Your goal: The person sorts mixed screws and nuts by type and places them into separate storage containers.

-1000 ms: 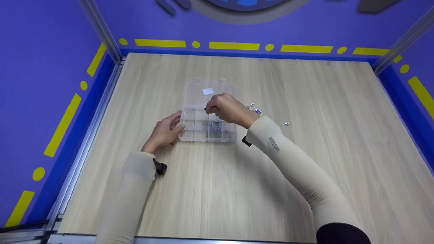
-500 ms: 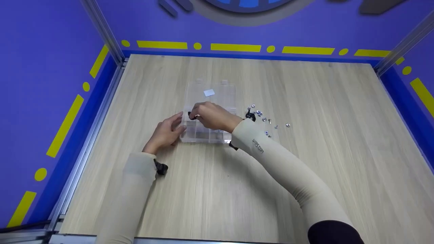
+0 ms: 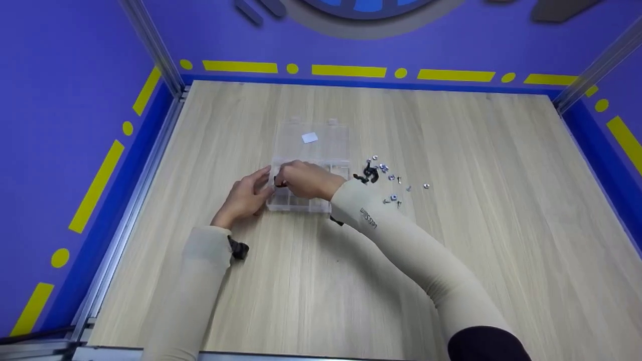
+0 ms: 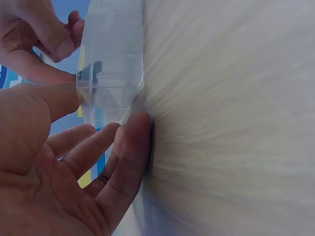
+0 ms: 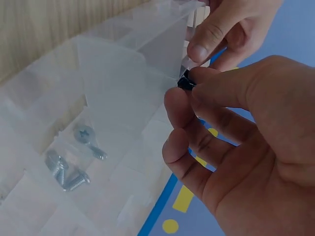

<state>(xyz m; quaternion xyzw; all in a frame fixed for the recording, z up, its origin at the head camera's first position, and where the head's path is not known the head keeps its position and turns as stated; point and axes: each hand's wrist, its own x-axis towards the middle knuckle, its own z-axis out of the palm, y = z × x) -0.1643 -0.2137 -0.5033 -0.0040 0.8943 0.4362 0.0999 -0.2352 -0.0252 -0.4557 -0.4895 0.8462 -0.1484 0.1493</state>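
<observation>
A clear plastic compartment box (image 3: pixel 299 207) lies on the table with its lid (image 3: pixel 328 140) folded back. My right hand (image 3: pixel 303 179) is over its left column of compartments. Between thumb and fingers it pinches a small black plastic piece (image 5: pixel 186 81), whose exact kind is mostly hidden. My left hand (image 3: pixel 246 195) rests at the box's left side, thumb at the rim and loosely bent fingers against the wall. Through that wall a dark shape (image 4: pixel 93 73) shows in the left wrist view. Several cross-head screws (image 5: pixel 84 134) lie in another compartment.
Right of the box are a few black plastic pieces (image 3: pixel 371 173) and several scattered silver screws and nuts (image 3: pixel 393 197). One round metal piece (image 3: pixel 426 186) lies farther right. A white label (image 3: pixel 310 137) is on the lid. Purple walls stand around the table.
My right hand has moved left and toward me across the box, from the middle compartments to the left column, still pinching the black piece. My left hand has stayed at the box's side.
</observation>
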